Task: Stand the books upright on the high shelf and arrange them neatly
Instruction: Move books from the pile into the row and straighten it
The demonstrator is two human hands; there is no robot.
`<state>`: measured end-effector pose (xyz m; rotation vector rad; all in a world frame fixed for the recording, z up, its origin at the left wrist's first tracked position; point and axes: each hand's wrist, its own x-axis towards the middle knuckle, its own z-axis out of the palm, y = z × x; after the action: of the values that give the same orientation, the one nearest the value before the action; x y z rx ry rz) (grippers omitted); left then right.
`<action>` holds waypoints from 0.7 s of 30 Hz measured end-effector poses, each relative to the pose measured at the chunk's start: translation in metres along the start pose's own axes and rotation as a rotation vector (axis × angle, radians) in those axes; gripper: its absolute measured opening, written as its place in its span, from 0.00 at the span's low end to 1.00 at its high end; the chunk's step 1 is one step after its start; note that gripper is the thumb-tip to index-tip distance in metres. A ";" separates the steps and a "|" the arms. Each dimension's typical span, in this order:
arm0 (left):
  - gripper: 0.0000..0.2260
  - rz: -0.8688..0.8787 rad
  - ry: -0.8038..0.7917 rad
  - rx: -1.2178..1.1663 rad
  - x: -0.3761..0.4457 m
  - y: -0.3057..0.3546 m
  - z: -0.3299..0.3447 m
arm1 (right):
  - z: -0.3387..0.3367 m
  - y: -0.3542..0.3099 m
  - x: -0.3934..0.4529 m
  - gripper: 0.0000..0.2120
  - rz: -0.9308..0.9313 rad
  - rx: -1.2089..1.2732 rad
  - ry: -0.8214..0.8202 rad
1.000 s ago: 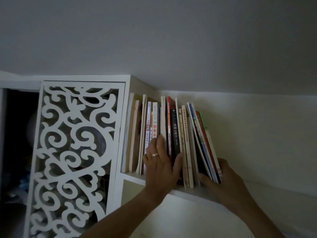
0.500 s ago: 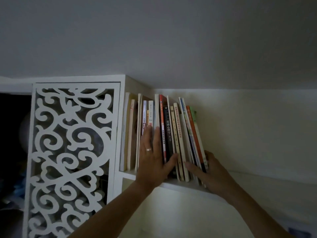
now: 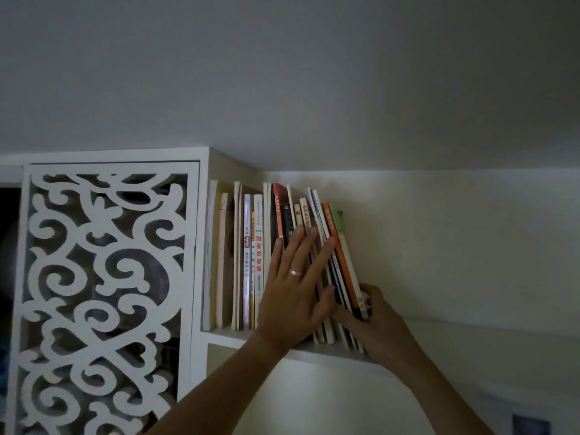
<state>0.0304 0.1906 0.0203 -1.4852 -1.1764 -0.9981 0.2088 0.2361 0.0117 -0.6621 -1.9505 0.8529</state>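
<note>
Shifted rightward along the spines since a second ago: left hand (image 3: 293, 293), ringed, fingers straight and spread, pressing flat on the middle books (image 3: 251, 262) standing on the high shelf (image 3: 329, 356). Right hand (image 3: 373, 324) curled round the leaning rightmost books' lower edge. Right fingertips hidden behind the covers; dim light blurring titles.
</note>
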 end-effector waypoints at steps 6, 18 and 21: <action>0.26 -0.011 0.040 -0.027 -0.002 -0.001 0.001 | -0.013 0.018 0.006 0.30 0.001 0.158 0.063; 0.26 -0.030 0.030 -0.068 -0.004 -0.001 0.000 | 0.002 0.013 0.004 0.24 -0.171 0.000 0.257; 0.26 -0.026 0.029 -0.078 -0.004 -0.001 0.000 | 0.008 0.014 -0.001 0.21 -0.335 -0.166 0.363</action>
<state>0.0287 0.1899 0.0169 -1.5150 -1.1497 -1.0910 0.2035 0.2416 -0.0023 -0.5225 -1.7428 0.3394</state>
